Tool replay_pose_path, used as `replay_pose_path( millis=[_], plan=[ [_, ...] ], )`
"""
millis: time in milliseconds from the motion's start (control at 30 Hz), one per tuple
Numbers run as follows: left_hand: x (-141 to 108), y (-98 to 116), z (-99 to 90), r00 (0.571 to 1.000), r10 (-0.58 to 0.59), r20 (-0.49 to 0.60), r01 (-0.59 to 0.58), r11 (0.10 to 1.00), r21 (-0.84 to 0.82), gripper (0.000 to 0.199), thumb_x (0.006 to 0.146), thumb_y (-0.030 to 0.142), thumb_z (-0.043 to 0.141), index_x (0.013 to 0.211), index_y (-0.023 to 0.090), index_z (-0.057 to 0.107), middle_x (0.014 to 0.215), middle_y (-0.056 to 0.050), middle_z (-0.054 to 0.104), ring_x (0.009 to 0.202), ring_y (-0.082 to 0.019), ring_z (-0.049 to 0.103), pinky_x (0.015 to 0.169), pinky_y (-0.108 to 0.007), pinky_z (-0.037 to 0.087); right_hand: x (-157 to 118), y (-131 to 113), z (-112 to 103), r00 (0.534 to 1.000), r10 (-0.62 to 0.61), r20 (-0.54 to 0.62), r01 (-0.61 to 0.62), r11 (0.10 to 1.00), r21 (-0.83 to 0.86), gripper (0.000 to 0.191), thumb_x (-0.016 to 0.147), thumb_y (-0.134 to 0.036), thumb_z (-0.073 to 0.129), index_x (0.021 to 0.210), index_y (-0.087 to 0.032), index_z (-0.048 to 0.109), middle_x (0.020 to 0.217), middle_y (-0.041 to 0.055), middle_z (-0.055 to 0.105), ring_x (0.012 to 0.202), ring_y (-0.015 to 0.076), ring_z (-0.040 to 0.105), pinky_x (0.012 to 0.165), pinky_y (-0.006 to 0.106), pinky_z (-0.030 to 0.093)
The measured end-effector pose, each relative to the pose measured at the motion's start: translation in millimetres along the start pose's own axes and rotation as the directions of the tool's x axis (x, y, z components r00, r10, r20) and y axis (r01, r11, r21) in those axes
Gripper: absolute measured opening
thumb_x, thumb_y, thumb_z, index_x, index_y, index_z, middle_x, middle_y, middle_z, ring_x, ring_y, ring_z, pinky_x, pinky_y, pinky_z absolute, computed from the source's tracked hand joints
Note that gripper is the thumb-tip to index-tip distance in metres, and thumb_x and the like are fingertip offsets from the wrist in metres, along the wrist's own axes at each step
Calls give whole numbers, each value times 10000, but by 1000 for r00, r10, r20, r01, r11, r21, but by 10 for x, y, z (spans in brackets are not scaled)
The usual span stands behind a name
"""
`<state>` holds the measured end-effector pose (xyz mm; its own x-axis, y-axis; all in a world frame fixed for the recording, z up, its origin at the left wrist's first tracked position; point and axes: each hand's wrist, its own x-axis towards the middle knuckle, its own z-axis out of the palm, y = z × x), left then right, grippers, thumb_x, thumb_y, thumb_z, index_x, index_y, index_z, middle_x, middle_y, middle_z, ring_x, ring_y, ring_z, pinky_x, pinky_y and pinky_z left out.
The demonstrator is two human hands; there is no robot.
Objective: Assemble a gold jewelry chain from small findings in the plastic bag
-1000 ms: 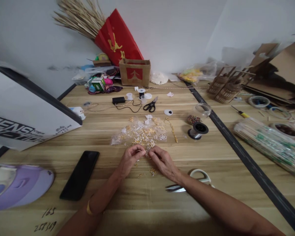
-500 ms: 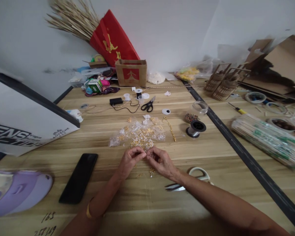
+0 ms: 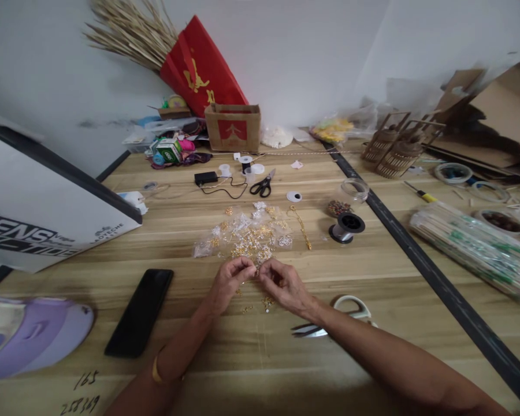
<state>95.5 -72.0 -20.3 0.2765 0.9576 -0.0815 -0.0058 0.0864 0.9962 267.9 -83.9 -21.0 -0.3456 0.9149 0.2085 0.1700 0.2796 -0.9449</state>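
Note:
My left hand (image 3: 231, 283) and my right hand (image 3: 285, 284) meet at the fingertips over the wooden table, both closed in a pinch. Whatever lies between the fingers is too small to make out. Just beyond them spreads a pile of gold and silver jewelry findings (image 3: 251, 240), partly in clear plastic bags. Several tiny gold beads (image 3: 267, 303) lie below the hands on the table. White-handled scissors (image 3: 351, 306) rest partly under my right forearm. A gold chain (image 3: 301, 226) lies to the right of the pile.
A black phone (image 3: 139, 312) and a purple visor (image 3: 39, 338) lie at the left, near a large white box (image 3: 47, 214). Right of the pile stand a wire spool (image 3: 346, 227) and a dish of beads (image 3: 338, 208). Black scissors (image 3: 263, 185) lie farther back; wrapped sticks (image 3: 472, 248) are at right.
The fingertips have parted very slightly, both hands staying pinched in nearly the same place. The whole view has shifted a little; the things on the table lie as before.

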Motion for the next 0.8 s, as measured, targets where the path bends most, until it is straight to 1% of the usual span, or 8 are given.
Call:
replay_pose_path(
  millis=[200,367,500,567,667,800],
  plan=[
    [2,-8,-7,1000,10,-21,-10,1000,-23,208,760,329,641,730,134,576,692,2,544,686,-125,486,677,-230,396,-18,-25,-16,998,28,50,-27,999,-18,125,817,-240,518,717,-166,519,580,-38,471,478,73,383,438,187,277],
    [-4,5,3,1000,-1,-15,0,1000,-22,202,766,324,642,740,134,576,699,3,545,681,-120,486,668,-225,395,-4,-48,-47,999,-30,38,32,998,-52,238,853,-285,488,646,-168,480,627,-14,478,552,94,416,503,213,322],
    [-9,31,11,1000,-6,-10,6,1000,3,186,766,300,642,722,132,577,675,15,528,662,-107,467,648,-211,377,0,-25,-46,999,-30,24,31,998,-60,306,882,-305,453,607,-171,444,608,-20,442,556,96,407,519,222,315],
    [-9,34,10,1000,-10,-13,10,1000,1,187,764,303,645,723,133,578,672,18,531,656,-106,468,643,-211,375,-6,-11,-39,1000,-7,28,9,998,-61,294,879,-301,458,617,-169,454,591,-28,435,538,90,395,506,218,303],
    [-9,26,9,1000,-8,-19,8,1000,-10,188,760,309,648,729,135,583,678,18,540,659,-107,475,647,-213,378,-15,-2,-28,999,37,31,-36,999,-34,217,856,-289,491,678,-166,495,584,-36,454,518,84,399,478,201,298],
    [-7,30,17,1000,-9,-28,8,1000,-17,188,747,304,653,715,133,581,675,12,544,666,-112,482,655,-216,388,-17,3,-12,999,44,27,-44,999,-1,93,822,-249,530,782,-165,538,604,-34,513,526,83,442,477,187,327]
  ],
)
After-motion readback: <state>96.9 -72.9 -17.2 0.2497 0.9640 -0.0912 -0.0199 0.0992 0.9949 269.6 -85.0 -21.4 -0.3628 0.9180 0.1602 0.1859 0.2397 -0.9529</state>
